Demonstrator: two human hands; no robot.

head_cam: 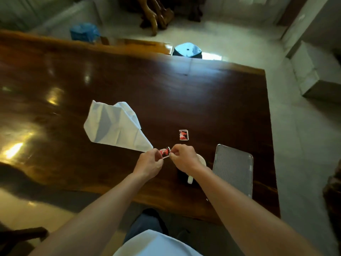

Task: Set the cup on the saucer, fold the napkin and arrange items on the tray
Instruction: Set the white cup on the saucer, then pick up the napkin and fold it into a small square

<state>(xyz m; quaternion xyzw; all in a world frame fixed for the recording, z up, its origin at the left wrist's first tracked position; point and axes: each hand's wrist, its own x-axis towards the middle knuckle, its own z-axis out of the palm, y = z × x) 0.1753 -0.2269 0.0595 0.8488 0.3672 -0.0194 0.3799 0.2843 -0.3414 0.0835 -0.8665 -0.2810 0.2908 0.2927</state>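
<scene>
Centrally, bare desk beyond; left hand and right hand both pinch one red packet near the tray.

A home room: polished slab table; tiled floor; carved root furniture.

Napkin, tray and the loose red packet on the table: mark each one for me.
napkin (114, 126), head view, middle of the unfolded white cloth.
tray (233, 167), head view, bare mesh-patterned surface at its centre.
loose red packet (184, 135), head view, centre of its printed face, lying beyond the hands.
</scene>
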